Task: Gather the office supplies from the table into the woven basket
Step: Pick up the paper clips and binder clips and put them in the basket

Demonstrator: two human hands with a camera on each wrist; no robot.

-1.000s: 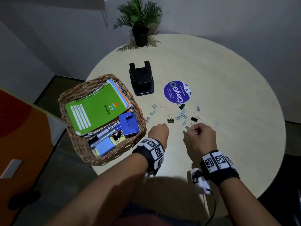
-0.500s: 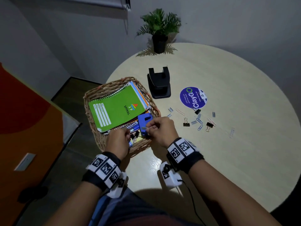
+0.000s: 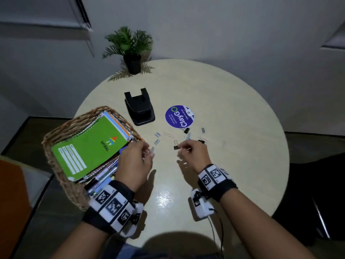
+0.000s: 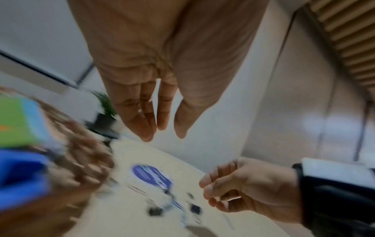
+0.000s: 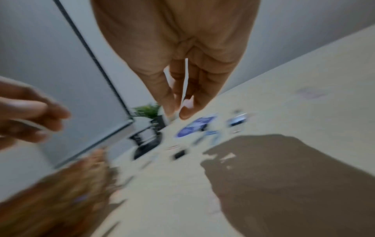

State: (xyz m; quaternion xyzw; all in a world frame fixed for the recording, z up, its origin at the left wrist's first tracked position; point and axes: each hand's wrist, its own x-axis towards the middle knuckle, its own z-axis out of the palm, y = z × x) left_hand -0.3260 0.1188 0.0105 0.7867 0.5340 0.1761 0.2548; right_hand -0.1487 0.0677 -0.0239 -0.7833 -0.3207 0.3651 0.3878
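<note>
The woven basket (image 3: pixel 56 135) sits at the table's left edge, holding a green spiral notebook (image 3: pixel 89 146), pens and a blue item (image 4: pixel 20 176). Small supplies lie loose mid-table: staple strips (image 3: pixel 157 134), a red paper clip (image 3: pixel 169 135) and black binder clips (image 3: pixel 176 145). My left hand (image 3: pixel 148 152) hovers by the basket's right rim, fingers straight and thumb apart, its tips at a staple strip (image 3: pixel 153 150). My right hand (image 3: pixel 182 148) is beside the nearest binder clip with fingers curled and thumb against them. I see nothing clearly held. Both wrist views are blurred.
A black hole punch (image 3: pixel 140 109) stands behind the basket, with a round purple sticker (image 3: pixel 179 116) to its right. A potted plant (image 3: pixel 132 51) is at the far edge. More clips lie right of my right hand (image 3: pixel 202 138). A dark chair (image 3: pixel 308 193) stands at right.
Half a second ago both hands were over the basket, the right one holding a thin piece. Both have swung back right over the table to the loose clips and strips.
</note>
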